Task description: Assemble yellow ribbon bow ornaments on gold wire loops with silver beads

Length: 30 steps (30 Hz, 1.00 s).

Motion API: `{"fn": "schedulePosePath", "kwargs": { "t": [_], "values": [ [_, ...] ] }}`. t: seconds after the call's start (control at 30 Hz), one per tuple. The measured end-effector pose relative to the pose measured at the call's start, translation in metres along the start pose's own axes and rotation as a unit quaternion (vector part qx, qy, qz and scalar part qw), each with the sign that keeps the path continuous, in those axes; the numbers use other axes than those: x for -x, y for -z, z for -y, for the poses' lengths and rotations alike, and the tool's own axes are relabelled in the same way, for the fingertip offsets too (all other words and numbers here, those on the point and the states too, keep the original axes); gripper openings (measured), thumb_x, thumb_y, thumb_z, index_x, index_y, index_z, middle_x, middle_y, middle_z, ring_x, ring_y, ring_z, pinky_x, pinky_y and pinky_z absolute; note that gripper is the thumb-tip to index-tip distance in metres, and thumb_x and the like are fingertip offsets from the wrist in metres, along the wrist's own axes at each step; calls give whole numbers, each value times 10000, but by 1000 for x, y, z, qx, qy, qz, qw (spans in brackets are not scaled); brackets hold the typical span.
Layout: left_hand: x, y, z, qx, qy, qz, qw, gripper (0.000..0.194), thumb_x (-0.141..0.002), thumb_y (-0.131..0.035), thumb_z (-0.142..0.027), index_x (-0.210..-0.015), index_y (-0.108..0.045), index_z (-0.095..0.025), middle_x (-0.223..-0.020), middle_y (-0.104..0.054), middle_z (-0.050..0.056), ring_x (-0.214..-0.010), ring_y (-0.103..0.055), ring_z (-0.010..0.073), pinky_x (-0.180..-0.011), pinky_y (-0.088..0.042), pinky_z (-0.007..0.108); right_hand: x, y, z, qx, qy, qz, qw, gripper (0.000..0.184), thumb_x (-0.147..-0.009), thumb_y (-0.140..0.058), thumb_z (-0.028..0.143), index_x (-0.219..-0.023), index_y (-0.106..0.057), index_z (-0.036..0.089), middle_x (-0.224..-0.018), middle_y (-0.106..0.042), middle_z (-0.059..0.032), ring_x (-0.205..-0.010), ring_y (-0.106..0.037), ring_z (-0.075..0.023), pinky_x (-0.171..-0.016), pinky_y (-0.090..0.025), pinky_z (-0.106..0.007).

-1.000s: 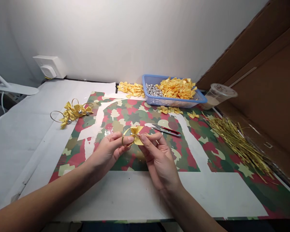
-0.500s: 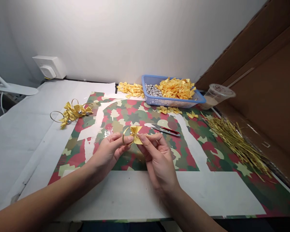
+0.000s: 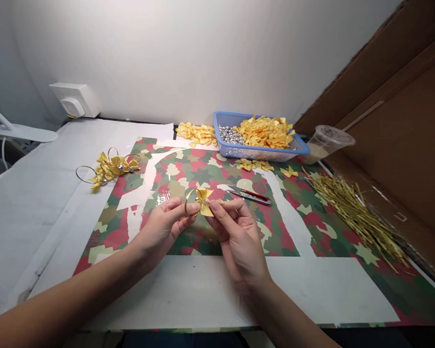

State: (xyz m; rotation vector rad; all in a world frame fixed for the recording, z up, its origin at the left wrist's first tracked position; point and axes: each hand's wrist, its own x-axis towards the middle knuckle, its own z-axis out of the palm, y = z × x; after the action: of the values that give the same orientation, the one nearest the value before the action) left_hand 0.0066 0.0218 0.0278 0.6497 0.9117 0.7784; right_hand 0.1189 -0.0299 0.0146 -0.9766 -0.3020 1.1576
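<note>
While the two hands met above one patterned sheet, a single yellow bow sat between their fingertips, with one gold loop beside it. Just beyond the grip and to its right lay one pair of snips; farther beyond stood one blue basket, filled with silver bells and loose bows too many to count. A lone bow lay in front of the basket, right of a small overlapping group. Left of the grip, well apart, rested one cluster of looped bows, their number hidden by overlap; far to the right lay one bundle of gold strands, below one plastic cup. The left hand was closed in a narrow pinch, thumb on the loop and the bow's left side; the right hand pinched just as narrowly at the bow's right edge, a thin gold end showing by its fingers. The bow's wings pointed up and down in view, its long axis crossing the line between the hands, while the loop bulged leftward.
</note>
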Motion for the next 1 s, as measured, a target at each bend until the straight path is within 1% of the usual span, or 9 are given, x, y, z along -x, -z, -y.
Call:
{"fn": "schedulePosePath", "kwargs": {
  "t": [0.17,0.33,0.43,0.53,0.67,0.87,1.0],
  "values": [
    [0,0,0,-9,0,4,1000,395,-533,-823,-195,-522,-431,-152,-616,-445,-50,-657,-479,71,-635,-452,170,-1,1,0,9,6,9,1000,262,-567,-844,266,-597,-592,197,-615,-629,77,-681,-641,-87,-705,-564,-215],
    [0,3,2,-15,-7,11,1000,385,-555,-818,-195,-545,-435,-151,-643,-448,-46,-667,-477,69,-650,-464,167,-1,1,-1,7,1,4,1000,277,-554,-851,269,-591,-588,189,-620,-635,75,-663,-627,-70,-668,-549,-178],
    [0,2,2,-10,-10,7,1000,392,-554,-817,-183,-538,-426,-155,-631,-426,-51,-649,-468,67,-642,-462,170,-1,0,-1,10,4,-3,1000,292,-545,-852,277,-588,-576,192,-610,-623,78,-637,-614,-69,-657,-544,-185],
    [-1,1,2,-6,-6,3,1000,362,-555,-814,-177,-538,-453,-152,-631,-443,-49,-652,-476,73,-642,-454,180,-1,1,-2,12,6,-4,1000,294,-552,-845,285,-594,-568,196,-600,-608,82,-632,-606,-76,-660,-541,-201],
    [-2,2,3,-6,-6,5,1000,325,-561,-811,-187,-546,-488,-148,-660,-496,-37,-679,-494,85,-685,-454,201,-2,2,-3,22,9,-7,1000,297,-560,-837,283,-598,-556,195,-623,-617,79,-638,-601,-77,-658,-534,-203],
    [-2,3,4,-1,-5,7,1000,294,-556,-817,-189,-566,-528,-141,-653,-490,-39,-679,-486,81,-680,-456,188,-1,1,-4,26,16,-8,1000,285,-572,-831,279,-590,-560,195,-644,-644,67,-689,-620,-93,-684,-536,-218],
    [-2,4,5,1,-11,14,1000,285,-576,-814,-190,-567,-534,-141,-653,-473,-34,-684,-475,80,-674,-463,181,0,0,-4,20,28,-2,999,265,-583,-831,273,-599,-579,193,-653,-667,61,-715,-633,-91,-686,-543,-203]
  ]
}}
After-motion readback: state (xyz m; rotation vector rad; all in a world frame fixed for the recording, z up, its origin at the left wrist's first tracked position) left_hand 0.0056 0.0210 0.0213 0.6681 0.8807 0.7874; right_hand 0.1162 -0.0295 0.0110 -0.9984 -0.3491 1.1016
